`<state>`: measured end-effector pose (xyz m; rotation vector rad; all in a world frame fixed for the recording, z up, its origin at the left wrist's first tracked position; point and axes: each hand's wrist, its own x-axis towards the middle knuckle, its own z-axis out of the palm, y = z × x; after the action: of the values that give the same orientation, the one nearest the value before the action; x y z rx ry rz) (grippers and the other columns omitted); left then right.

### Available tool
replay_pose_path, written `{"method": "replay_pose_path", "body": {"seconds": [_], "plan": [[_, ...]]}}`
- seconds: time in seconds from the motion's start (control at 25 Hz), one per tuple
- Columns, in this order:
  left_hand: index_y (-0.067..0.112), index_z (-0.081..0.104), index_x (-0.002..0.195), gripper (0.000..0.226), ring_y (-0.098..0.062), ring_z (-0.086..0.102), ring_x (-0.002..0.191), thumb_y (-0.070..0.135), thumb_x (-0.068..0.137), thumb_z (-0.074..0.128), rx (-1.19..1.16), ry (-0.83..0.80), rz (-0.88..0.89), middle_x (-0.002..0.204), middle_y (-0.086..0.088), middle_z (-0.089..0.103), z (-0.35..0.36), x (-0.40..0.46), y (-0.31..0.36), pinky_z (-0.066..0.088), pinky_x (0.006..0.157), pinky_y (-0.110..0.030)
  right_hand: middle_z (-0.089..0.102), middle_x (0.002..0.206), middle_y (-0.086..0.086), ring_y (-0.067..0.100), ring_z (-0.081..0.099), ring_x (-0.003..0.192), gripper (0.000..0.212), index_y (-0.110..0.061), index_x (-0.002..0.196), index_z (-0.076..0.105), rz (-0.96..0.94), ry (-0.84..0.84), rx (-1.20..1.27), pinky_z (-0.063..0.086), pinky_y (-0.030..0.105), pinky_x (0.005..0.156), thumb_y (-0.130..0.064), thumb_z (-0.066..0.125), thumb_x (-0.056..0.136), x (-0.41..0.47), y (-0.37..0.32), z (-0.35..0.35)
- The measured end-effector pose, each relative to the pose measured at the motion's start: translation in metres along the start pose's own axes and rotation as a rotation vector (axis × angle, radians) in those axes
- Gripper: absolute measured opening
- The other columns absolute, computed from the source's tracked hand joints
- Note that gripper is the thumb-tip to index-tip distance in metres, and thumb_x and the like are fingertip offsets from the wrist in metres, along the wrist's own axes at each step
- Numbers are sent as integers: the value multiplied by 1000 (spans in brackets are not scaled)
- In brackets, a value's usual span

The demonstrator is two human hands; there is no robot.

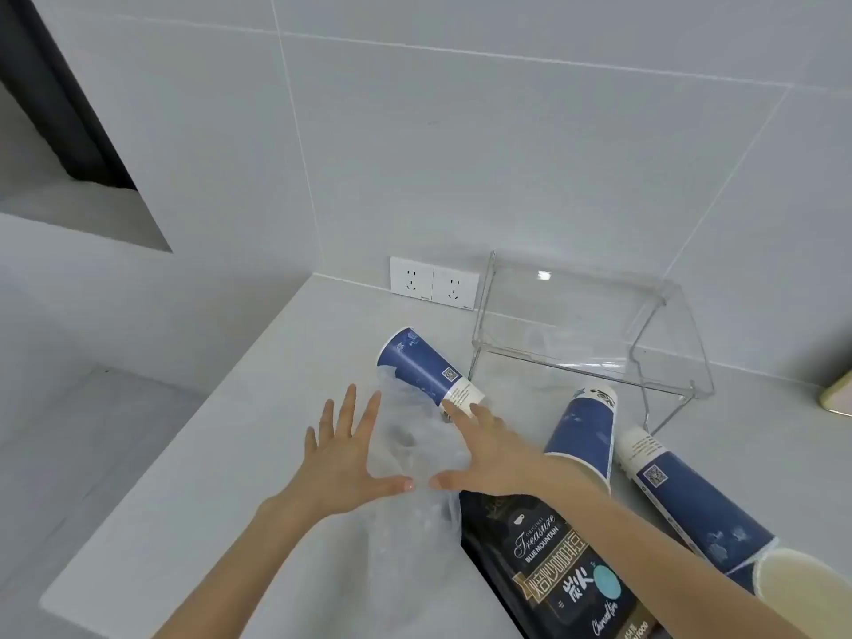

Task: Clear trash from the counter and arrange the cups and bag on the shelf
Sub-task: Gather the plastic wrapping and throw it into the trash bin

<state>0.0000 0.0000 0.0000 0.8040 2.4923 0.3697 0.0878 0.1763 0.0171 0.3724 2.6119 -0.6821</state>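
A crumpled clear plastic wrapper lies on the pale counter. My left hand hovers over its left side with fingers spread. My right hand is spread over its right side, fingertips by a blue paper cup lying on its side. Two more blue cups lie tipped over: one right of my right wrist, another at the far right. A black coffee bag lies flat under my right forearm. A clear acrylic shelf stands against the wall.
A double wall socket sits left of the shelf. The counter's left edge drops off to a lower grey floor. A gold-edged object pokes in at the right border.
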Motion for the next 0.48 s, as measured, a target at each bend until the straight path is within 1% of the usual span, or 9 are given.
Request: {"method": "replay_pose_path", "body": {"seconds": [0.08, 0.12, 0.2, 0.28, 0.36, 0.48], "plan": [[30, -21, 137, 150, -32, -20, 140, 98, 9, 20, -46, -30, -9, 152, -3, -27, 6, 2, -4, 2, 115, -54, 6, 152, 18, 38, 14, 138, 99, -32, 143, -5, 39, -39, -4, 22, 48, 113, -49, 65, 75, 8, -2, 9], [30, -21, 137, 151, -32, -19, 140, 98, 9, 20, -60, -35, -11, 152, -3, -25, 10, 2, -7, 3, 116, -53, 7, 151, 19, 40, 15, 137, 101, -32, 143, -7, 58, -57, 5, 23, 49, 113, -47, 66, 75, 10, -2, 15], [29, -19, 138, 150, -30, -19, 141, 98, 9, 15, -114, -33, 0, 153, -5, -22, 19, 6, -13, 4, 116, -49, 17, 146, 21, 39, 21, 133, 102, -29, 143, -8, 84, -56, 49, 27, 49, 110, -38, 67, 77, 13, -3, 24], [27, -20, 138, 151, -30, -20, 140, 97, 10, 21, -118, -36, 12, 153, -8, -20, 27, 7, -16, 4, 117, -47, 28, 139, 19, 35, 26, 129, 98, -24, 144, -6, 107, -30, 53, 30, 45, 108, -31, 67, 78, 15, -6, 30], [26, -26, 135, 147, -31, -21, 140, 96, 15, 23, -103, -5, 16, 153, -10, -21, 35, 6, -19, 2, 117, -45, 36, 135, 18, 32, 31, 125, 88, -16, 144, 3, 124, 20, 34, 32, 41, 107, -25, 64, 81, 18, -8, 34], [25, -26, 135, 147, -31, -20, 140, 99, 13, 11, -148, 48, 1, 152, -12, -21, 39, 3, -22, 0, 117, -43, 46, 135, 14, 29, 40, 124, 55, -8, 136, 30, 101, 82, 99, 34, 33, 106, -18, 54, 88, 19, -11, 39]]}}
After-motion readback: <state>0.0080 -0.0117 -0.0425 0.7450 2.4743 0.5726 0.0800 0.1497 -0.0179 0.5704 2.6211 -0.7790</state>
